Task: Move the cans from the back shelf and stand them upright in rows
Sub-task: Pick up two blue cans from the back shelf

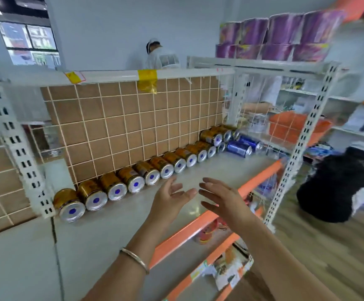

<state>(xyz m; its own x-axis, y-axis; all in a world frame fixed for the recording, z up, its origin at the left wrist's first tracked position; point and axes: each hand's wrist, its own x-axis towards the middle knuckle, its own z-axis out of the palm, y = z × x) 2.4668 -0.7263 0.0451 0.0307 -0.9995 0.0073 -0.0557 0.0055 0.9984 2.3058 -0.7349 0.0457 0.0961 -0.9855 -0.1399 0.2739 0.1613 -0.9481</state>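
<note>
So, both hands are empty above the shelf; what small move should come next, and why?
Probably reach the left hand forward to grip the nearest gold can. Both it and the right hand are open and hold nothing, and the row of cans lies sideways, none upright.

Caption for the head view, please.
Open, empty left hand and right hand reach toward gold cans lying on their sides along the tiled back panel.

The left hand (169,197) and the right hand (222,202) hover close together above the shelf (103,231), fingers relaxed, holding nothing. Just beyond the left hand the gold cans (133,181) lie on their sides in a row; blue cans (240,147) lie farther, beyond the right hand.
</note>
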